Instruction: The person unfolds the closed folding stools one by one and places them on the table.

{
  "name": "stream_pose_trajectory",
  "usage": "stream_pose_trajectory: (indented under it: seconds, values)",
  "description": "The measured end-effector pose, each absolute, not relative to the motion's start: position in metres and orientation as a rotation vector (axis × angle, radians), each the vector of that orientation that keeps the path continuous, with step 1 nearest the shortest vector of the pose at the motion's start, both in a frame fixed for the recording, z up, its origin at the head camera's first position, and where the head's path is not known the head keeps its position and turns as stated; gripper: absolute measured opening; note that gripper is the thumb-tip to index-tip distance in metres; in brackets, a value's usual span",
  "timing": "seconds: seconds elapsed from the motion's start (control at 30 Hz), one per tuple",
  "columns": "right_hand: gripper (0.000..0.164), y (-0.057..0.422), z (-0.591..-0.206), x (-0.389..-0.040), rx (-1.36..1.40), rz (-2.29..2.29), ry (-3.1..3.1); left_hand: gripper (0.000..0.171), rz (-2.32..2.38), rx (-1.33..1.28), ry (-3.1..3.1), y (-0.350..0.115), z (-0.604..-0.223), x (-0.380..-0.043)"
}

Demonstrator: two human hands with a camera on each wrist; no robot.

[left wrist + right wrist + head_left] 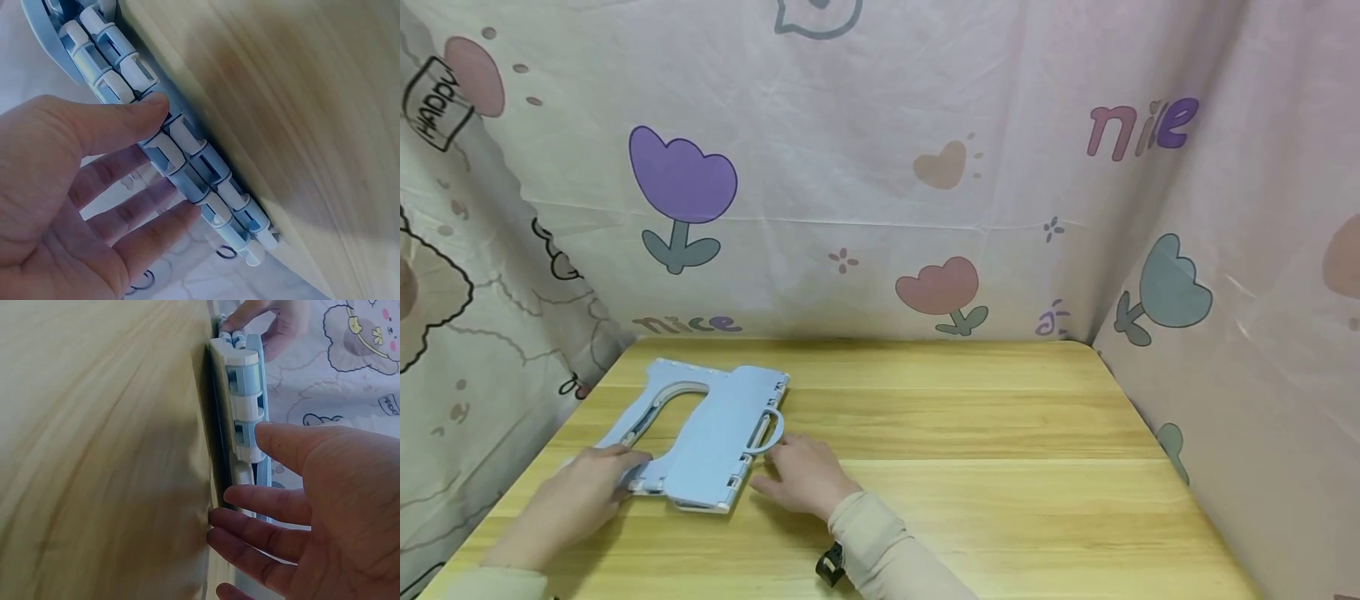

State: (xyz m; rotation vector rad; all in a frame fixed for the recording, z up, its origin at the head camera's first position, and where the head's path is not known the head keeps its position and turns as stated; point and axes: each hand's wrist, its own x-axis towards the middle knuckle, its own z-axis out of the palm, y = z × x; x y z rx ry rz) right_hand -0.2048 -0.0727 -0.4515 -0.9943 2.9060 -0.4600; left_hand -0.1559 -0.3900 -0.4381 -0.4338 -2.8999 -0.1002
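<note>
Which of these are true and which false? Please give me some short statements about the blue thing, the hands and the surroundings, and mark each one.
1. The left hand holds an edge of the pale blue folding piece. True.
2. The right hand is far away from the piece. False: it is right beside it, near the curved handle.
3. The tabletop has a wood-grain look. True.
4. Both hands wear gloves. False: both are bare.
5. The cloth behind shows a purple flower. True.
</note>
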Motion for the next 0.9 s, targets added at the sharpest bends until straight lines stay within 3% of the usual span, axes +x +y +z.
stream_pose_trajectory:
  seconds: [0.53, 0.77, 0.9]
  values:
    - [0.046, -0.027, -0.444, -0.203, -0.965, -0.667, 2.848, 0.041, -0.005, -0.442, -2.855, -0.326, -0.427, -0.151]
    - [0.030, 0.009, -0.448, -0.200, -0.877, -0.876, 2.706, 0.033, 0.008, -0.485, -2.801, -0.289, -0.436, -0.148]
    - [0.029, 0.025, -0.451, -0.199, -0.821, -0.942, 2.671, 0.037, 0.043, -0.491, -2.754, -0.272, -0.439, -0.143]
